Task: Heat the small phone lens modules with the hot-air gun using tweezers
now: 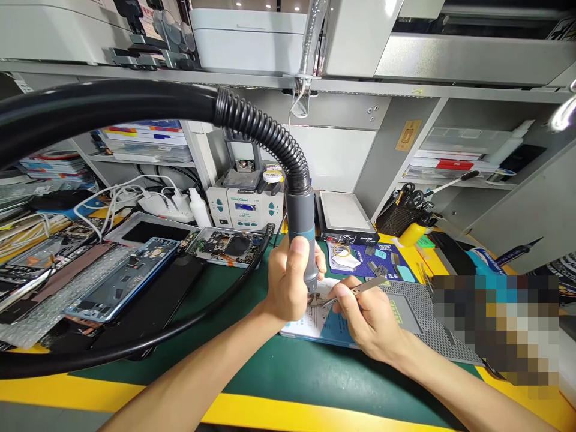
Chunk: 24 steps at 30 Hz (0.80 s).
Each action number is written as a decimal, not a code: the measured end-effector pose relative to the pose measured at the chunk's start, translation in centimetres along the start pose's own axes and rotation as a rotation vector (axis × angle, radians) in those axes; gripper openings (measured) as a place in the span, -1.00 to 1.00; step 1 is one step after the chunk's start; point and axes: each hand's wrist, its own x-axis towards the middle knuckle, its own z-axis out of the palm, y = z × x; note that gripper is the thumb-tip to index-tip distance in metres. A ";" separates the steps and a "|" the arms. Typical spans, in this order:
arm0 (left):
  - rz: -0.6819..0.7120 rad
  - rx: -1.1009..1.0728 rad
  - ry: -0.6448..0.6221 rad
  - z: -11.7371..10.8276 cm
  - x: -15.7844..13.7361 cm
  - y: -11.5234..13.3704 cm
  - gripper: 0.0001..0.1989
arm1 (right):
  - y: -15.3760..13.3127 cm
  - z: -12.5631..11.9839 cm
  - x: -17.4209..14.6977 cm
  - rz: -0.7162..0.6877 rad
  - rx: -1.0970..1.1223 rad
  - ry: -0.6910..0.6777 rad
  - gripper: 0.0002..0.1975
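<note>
My left hand (290,276) is wrapped round the grey handle of a hot air gun (300,210), held upright with its nozzle pointing down. My right hand (366,315) pinches a pair of metal tweezers (366,287), tilted so the tips reach down to the left, close under the nozzle. Below both hands lies a flat white and blue board or booklet (321,327). A small part sits on it beneath the nozzle, mostly hidden, and I cannot make out its kind. From the handle's top a thick black hose (148,99) curves away to the left.
A hot air station (247,210) stands behind, beside a flat heating plate (345,211). To the left lie an opened blue phone frame (128,279), a circuit board (225,245) and white cables. A grey perforated mat (432,318) and a yellow bottle (411,233) are at right.
</note>
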 end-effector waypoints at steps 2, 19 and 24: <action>-0.007 -0.005 0.006 0.0 0.0 0.0 -0.44 | -0.1 -0.1 0.1 0.027 -0.011 0.002 -0.50; -0.036 -0.072 0.042 -0.3 0.2 0.3 -0.39 | -0.3 -0.1 0.1 0.152 0.057 0.046 -0.44; -0.015 -0.119 0.164 -0.8 1.4 1.8 -0.39 | 0.4 -0.4 0.8 0.491 0.316 -0.031 -0.41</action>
